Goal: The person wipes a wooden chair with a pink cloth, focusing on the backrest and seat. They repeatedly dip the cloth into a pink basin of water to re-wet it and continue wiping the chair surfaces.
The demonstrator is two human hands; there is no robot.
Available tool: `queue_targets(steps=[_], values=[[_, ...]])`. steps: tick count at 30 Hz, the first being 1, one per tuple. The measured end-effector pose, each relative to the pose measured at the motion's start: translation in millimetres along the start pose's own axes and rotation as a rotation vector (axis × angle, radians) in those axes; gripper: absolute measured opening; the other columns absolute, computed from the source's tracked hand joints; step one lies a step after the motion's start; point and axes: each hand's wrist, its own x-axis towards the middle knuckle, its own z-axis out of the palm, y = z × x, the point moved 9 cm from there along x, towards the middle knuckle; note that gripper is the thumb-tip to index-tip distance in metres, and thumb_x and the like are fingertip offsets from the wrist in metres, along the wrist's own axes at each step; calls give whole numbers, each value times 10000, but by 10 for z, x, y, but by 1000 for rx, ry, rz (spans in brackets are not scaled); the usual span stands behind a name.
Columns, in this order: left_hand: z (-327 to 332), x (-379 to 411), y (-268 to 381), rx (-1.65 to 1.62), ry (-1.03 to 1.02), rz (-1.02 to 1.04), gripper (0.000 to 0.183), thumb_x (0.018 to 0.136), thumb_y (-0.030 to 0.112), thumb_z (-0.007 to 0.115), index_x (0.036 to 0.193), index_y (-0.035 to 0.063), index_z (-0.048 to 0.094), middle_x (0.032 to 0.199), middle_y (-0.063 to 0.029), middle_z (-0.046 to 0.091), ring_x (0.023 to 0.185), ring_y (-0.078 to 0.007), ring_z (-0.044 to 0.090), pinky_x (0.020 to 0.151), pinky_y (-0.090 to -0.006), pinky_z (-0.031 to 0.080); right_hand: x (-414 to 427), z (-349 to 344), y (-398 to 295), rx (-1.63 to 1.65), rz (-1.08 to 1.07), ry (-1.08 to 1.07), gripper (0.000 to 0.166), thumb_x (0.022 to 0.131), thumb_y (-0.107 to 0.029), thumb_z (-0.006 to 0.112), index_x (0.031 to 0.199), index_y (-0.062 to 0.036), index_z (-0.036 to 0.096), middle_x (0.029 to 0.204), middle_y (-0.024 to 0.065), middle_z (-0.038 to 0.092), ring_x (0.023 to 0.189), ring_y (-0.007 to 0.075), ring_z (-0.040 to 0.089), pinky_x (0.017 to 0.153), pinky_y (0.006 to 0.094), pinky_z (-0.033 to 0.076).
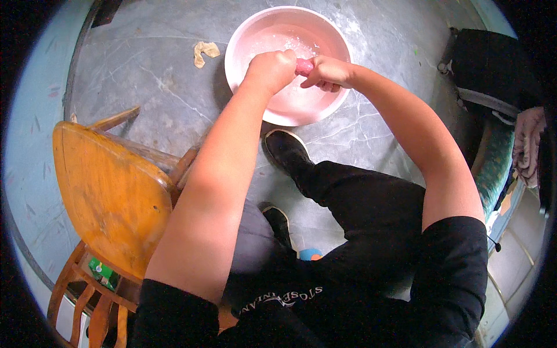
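Both my hands are raised over a pink basin (243, 32) that holds water and stands on the floor. My left hand (272, 69) is clenched around one end of a red-pink wet item (304, 67), seemingly a twisted cloth. The other end is in my right hand (328, 71), with its fingers curled around it. Only a short shiny stretch of the item shows between the two fists, so its full shape is hidden. Light glints on the water beyond the hands.
A crumpled beige cloth (205, 53) lies on the grey floor (165, 82) left of the basin. Close on my left stands a wooden chair (113, 195). My black shoe (287, 148) is just before the basin. At the right is a black item (487, 69).
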Motion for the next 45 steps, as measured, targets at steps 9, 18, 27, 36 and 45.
queue_targets(steps=[9, 18, 27, 36, 45], values=[[-28, -6, 42, -260, 7, -176, 273, 891, 162, 685, 1122, 21, 723, 1080, -245, 750, 1044, -399, 732, 888, -485, 585, -19, -237, 13, 104, -73, -208, 203, 940, -172, 713, 1086, -124, 581, 739, -62, 431, 614, 43, 372, 563, 254, 314], [95, -437, 354, -1919, -478, -567, 485, 970, 521, 721, 1057, 47, 671, 794, -63, 686, 722, -193, 718, 684, -331, 648, -613, -530, -1105, -1114, -779, 613, 333, 804, -161, 777, 1105, -160, 633, 1146, 55, 651, 1161, 349, 582, 937, 486, 513], [-1374, -778, 111, -1812, 450, -265, 504, 975, 176, 742, 1410, 34, 531, 1230, -90, 685, 1030, -213, 715, 868, -354, 598, -1517, -221, -2393, -901, -1082, 898, 405, 907, -60, 658, 1302, -89, 571, 1381, 164, 570, 1230, 356, 584, 1016, 443, 488], [-2652, -2065, -463, -949, 839, -533, 350, 931, 164, 768, 1245, 46, 669, 966, -83, 746, 838, -138, 697, 769, -323, 558, -1472, 1059, -3132, -54, -829, 215, 591, 1050, -366, 659, 1501, -36, 468, 1369, 112, 598, 1119, 207, 658, 899, 366, 572], [-2904, -3183, -948, -891, 1052, -729, 357, 1066, 272, 591, 1329, 37, 647, 990, -151, 755, 892, -174, 728, 788, -354, 561, -1170, 2117, -3793, 86, -838, 65, 504, 1041, -259, 679, 1500, -94, 550, 1352, 124, 604, 1159, 216, 662, 906, 395, 623]])
